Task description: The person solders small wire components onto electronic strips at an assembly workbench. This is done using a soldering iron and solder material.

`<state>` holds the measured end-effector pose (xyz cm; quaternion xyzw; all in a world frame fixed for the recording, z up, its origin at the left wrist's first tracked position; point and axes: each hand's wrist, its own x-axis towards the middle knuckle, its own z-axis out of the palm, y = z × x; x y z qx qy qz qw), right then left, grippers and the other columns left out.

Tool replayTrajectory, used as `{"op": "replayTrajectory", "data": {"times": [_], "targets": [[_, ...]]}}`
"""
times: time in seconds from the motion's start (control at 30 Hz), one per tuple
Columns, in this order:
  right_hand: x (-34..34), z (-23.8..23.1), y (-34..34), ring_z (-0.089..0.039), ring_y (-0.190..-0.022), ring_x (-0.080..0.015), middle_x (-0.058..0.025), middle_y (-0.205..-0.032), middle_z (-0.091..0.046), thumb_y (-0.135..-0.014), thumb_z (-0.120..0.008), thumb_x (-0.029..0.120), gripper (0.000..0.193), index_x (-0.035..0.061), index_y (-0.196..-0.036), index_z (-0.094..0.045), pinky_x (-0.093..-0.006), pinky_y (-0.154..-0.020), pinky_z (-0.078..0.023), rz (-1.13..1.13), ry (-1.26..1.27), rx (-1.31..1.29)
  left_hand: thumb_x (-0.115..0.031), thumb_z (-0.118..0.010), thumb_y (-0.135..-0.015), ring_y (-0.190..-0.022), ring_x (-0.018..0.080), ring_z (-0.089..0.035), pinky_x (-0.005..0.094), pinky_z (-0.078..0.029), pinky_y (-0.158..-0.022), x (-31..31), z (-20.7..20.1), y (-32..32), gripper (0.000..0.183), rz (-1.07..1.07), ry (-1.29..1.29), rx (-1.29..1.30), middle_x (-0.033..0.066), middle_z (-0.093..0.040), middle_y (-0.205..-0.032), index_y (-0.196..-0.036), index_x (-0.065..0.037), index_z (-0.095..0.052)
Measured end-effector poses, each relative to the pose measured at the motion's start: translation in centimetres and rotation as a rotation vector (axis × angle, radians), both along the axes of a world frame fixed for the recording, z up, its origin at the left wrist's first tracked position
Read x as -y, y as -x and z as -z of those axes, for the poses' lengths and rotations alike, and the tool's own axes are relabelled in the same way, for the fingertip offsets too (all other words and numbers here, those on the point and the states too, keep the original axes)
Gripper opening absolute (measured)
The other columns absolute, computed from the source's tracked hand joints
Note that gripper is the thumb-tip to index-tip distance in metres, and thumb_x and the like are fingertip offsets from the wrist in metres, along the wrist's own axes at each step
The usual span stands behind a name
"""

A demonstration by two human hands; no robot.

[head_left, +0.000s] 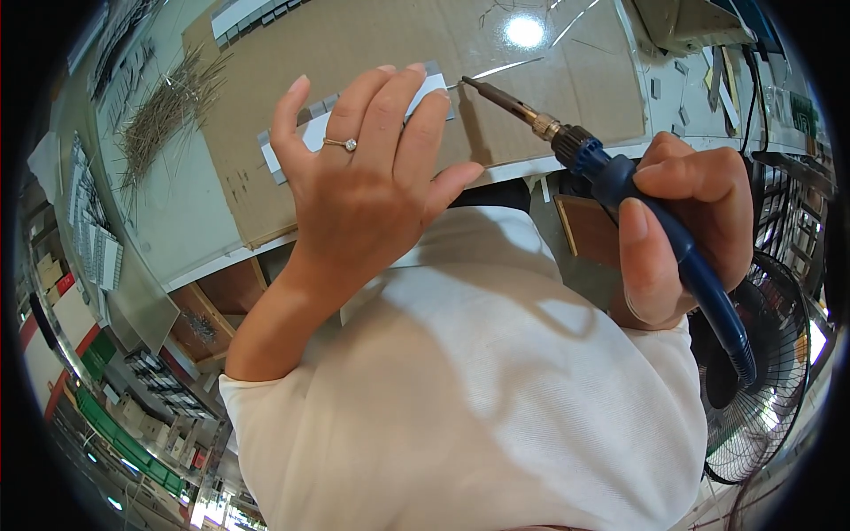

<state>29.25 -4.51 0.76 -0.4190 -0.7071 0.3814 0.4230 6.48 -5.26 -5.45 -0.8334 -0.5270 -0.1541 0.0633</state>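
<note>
My left hand lies flat with fingers spread across a white strip, pressing it on the brown board. Small grey blocks line the strip's far edge, and the hand covers its middle. In my right hand a soldering iron with a dark blue handle is gripped between thumb and fingers. Its dark tip points left, just off the strip's right end. By the tip, a thin silvery wire stretches away to the right; whether tip and wire touch, I cannot tell.
Under the work is a brown board. A heap of thin wire leads sits at left, with strips of grey parts beyond it. Another strip lies at the far edge. A beige box stands far right; a black fan is at lower right.
</note>
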Motion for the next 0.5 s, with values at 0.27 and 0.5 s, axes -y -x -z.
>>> {"op": "replayTrajectory", "data": {"times": [0.27, 0.5], "targets": [[-0.13, -0.15, 0.09, -0.037, -0.057, -0.0107, -0.0052, -0.068, -0.047, -0.084, -0.064, 0.011, 0.021, -0.0017, -0.094, -0.05, -0.028, -0.056, -0.03, -0.023, 0.004, 0.068, -0.049, -0.065, -0.086, -0.118, 0.0192, -0.055, 0.0518, -0.021, -0.108, 0.03, -0.02, 0.01, 0.048, -0.004, 0.007, 0.005, 0.0015, -0.061, -0.126, -0.116, -0.012, -0.065], [-0.5, -0.66, -0.29, -0.037, -0.056, -0.0111, -0.0056, -0.066, -0.046, -0.084, -0.062, 0.007, 0.02, -0.0015, -0.095, -0.047, -0.0286, -0.054, -0.03, -0.084, -0.051, 0.16, -0.049, -0.066, -0.085, -0.118, 0.019, -0.056, 0.0512, -0.021, -0.108, -0.05, -0.09, -0.06, 0.049, 0.004, 0.007, 0.01, 0.0015, -0.06, -0.126, -0.117, -0.012, -0.064]]}}
